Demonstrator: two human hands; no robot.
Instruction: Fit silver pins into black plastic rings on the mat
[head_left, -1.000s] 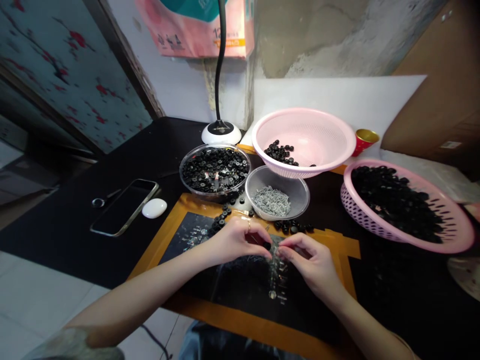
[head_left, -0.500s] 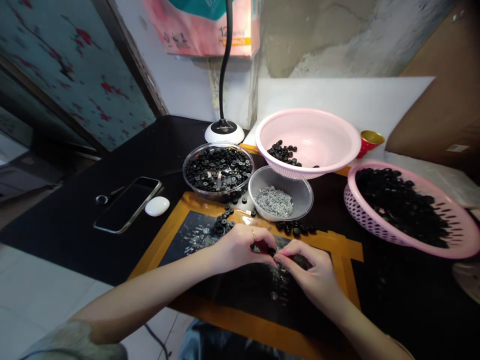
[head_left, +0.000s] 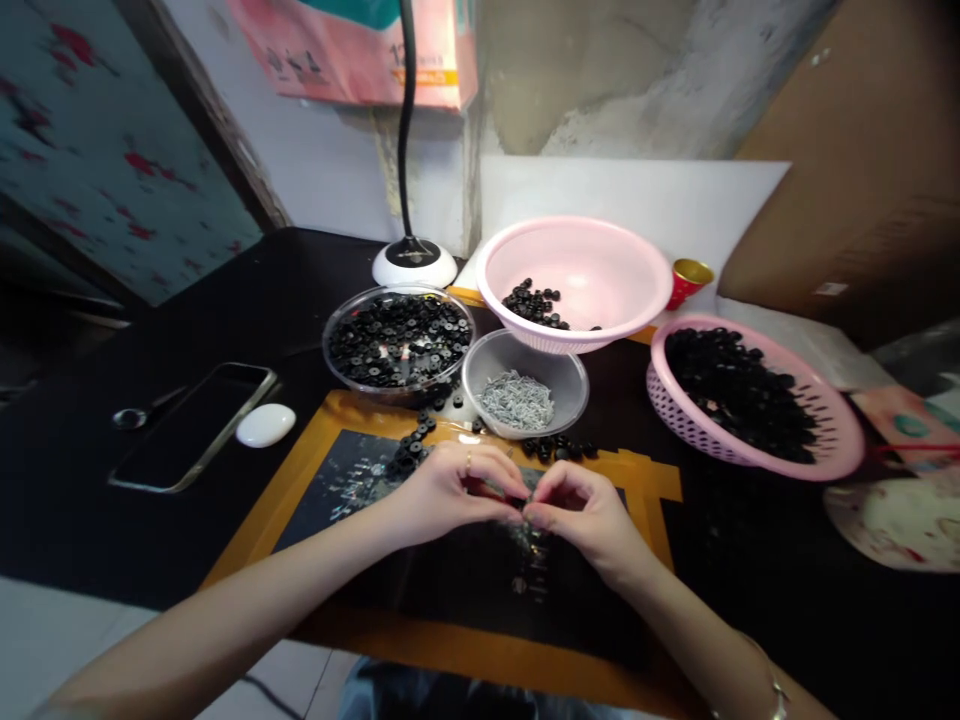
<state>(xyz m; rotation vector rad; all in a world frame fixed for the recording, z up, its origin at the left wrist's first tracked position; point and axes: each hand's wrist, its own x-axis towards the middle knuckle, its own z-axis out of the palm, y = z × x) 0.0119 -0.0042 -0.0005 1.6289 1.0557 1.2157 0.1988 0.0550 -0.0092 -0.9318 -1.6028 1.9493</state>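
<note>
Two hands are working close together in the head view, in front of the screw bowl (head_left: 571, 385). The left hand (head_left: 454, 490) is pinching narrowly, thumb and index finger holding a small dark piece (head_left: 519, 503); that piece is sitting in front of the screw bowl, mostly hidden by fingertips. The right hand (head_left: 585, 510) is curling into a narrow pinch right beside it, and I cannot tell whether it is gripping something or bracing the same piece.

For clean handling, the left hand should probably be serving as the steady holder, gripping the piece by its edge, while the right hand is making only small, straight adjustments. Pushing at a slant would be risking a slip.

Silvery screws (head_left: 517, 400) are lying inside the screw bowl, loose black washers (head_left: 409, 450) are resting to its front left, and dark caps (head_left: 559, 447) are sitting just in front of it. Both wrists should be hovering low over the taped mat (head_left: 450, 600), in front of the screw bowl, so dropped parts are landing softly.
</note>
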